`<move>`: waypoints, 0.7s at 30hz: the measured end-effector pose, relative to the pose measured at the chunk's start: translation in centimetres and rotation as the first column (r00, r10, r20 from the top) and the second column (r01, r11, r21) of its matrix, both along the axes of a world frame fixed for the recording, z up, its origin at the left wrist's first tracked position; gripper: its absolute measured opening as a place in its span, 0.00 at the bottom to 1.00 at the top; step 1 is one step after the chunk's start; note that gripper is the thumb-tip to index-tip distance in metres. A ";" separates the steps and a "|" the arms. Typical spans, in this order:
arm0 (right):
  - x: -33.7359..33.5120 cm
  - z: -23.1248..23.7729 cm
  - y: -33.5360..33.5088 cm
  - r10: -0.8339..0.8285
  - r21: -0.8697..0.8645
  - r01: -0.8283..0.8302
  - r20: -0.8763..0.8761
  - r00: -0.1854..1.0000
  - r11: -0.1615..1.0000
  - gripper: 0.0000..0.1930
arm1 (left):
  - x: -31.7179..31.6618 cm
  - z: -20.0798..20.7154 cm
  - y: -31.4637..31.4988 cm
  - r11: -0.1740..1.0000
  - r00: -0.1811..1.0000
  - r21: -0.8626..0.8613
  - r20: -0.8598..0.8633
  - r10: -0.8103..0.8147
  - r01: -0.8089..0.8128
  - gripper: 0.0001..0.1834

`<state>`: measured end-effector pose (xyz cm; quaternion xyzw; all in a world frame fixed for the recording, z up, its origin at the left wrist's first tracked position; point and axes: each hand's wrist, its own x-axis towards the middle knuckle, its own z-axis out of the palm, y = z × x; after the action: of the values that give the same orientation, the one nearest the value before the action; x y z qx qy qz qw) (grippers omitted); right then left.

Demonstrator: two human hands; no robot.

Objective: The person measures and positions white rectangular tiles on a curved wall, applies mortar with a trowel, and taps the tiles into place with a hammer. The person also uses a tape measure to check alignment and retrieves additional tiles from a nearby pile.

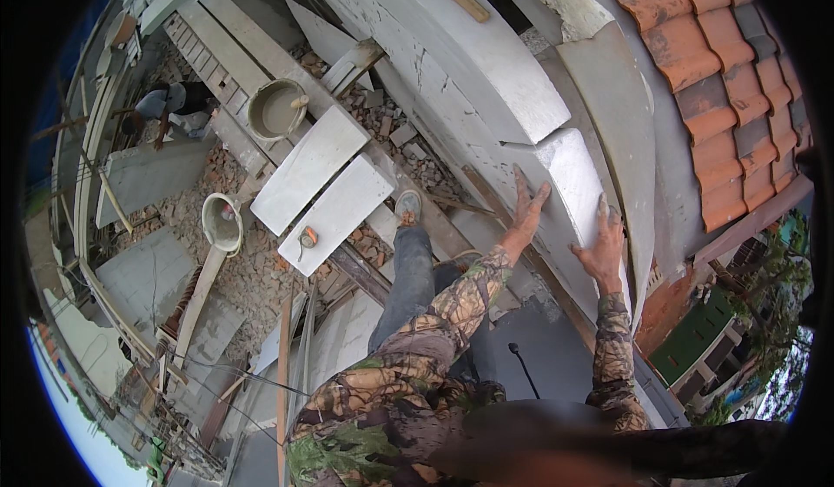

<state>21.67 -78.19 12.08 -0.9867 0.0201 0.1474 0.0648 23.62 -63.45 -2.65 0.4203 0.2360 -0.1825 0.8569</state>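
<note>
A pale, lightweight concrete block point(569, 174) sits at the near end of the top row of the block wall point(426, 61). A dark gap separates it from the adjoining block point(512, 79). My left hand point(526, 215) lies against the block's left face with its fingers spread. On the other side, my right hand point(602, 248) rests at the block's right edge, fingers stretched and apart. Both hands touch the block without wrapping round it.
Two loose white blocks point(311, 170) lie on scaffold planks point(230, 39), with a tape measure point(307, 238) on one. Two buckets point(253, 113) stand nearby. Rubble point(261, 265) covers the ground below, where another person point(174, 100) bends. Orange roof tiles point(704, 96) flank the wall's right.
</note>
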 end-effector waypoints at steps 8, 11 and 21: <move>1.1 0.4 0.6 -0.026 0.011 0.026 -0.030 0.999 1.000 0.64 | 1.3 -0.1 0.3 0.999 0.999 -0.010 -0.025 0.031 -0.031 0.65; 1.0 0.3 0.5 -0.034 0.017 0.034 -0.014 0.999 0.999 0.64 | 1.4 0.0 0.3 0.992 0.995 -0.106 -0.087 0.053 -0.062 0.65; -0.5 0.7 1.0 -0.035 0.065 0.031 0.058 0.998 0.997 0.56 | 3.8 2.0 7.4 0.818 0.993 0.563 0.047 0.108 -0.116 0.42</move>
<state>21.17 -77.23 12.80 -0.9876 0.0298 0.1177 0.0993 27.38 -56.10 -0.63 0.6415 0.2980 -0.0511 0.7050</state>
